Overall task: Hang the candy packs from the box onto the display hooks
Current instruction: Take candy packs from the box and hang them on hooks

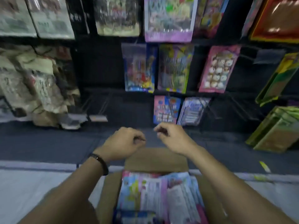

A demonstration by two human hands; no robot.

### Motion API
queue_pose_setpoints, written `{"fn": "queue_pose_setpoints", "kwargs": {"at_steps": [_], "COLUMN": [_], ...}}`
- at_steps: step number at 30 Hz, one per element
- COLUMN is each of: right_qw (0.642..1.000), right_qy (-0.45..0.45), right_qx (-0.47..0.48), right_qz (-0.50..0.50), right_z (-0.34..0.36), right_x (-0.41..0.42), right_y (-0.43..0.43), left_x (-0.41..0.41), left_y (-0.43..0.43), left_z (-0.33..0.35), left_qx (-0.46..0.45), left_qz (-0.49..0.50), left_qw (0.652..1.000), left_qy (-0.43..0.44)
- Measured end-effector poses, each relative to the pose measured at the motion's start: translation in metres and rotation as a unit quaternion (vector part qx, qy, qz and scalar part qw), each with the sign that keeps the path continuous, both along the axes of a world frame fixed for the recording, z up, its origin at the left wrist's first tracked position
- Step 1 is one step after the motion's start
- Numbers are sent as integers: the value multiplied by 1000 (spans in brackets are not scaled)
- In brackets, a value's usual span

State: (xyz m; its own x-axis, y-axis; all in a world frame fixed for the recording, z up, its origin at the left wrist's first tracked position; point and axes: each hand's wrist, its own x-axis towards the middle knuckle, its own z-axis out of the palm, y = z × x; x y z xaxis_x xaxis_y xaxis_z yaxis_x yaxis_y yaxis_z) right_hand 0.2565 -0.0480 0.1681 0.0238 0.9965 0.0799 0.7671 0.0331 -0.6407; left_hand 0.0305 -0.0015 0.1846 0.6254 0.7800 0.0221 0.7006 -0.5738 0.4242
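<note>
Candy packs (155, 196), glossy pink, blue and white, fill one open cardboard box (155, 159) at bottom centre; blur prevents counting. Two hung packs (166, 109) sit mid-frame. Left hand (126, 143) and right hand (173, 138), above the box: fingers curled, holding nothing.

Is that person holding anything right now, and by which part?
Nothing that shows. The left hand and right hand hover above the box of candy packs, fingers curled but empty; the frame is blurred.
</note>
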Motion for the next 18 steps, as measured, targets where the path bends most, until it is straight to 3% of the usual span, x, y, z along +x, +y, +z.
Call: {"fn": "queue_pose_setpoints", "kwargs": {"at_steps": [4, 9, 14, 18], "right_qw": [993, 960, 943, 937], "right_qy": [42, -66, -75, -138], "right_qx": [-110, -274, -321, -321], "right_qz": [0, 0, -39, -14], "right_z": [-128, -235, -265, -278], "right_x": [-15, -17, -20, -18], "right_y": [-32, -77, -65, -31], "left_x": [-14, -22, -20, -26], "left_y": [-29, -63, -62, -56], "left_z": [-98, -172, -165, -169], "left_qx": [-97, -147, -172, -186], "left_qz": [28, 15, 26, 42], "left_qw": [992, 963, 967, 962], "left_qy": [80, 225, 188, 196]}}
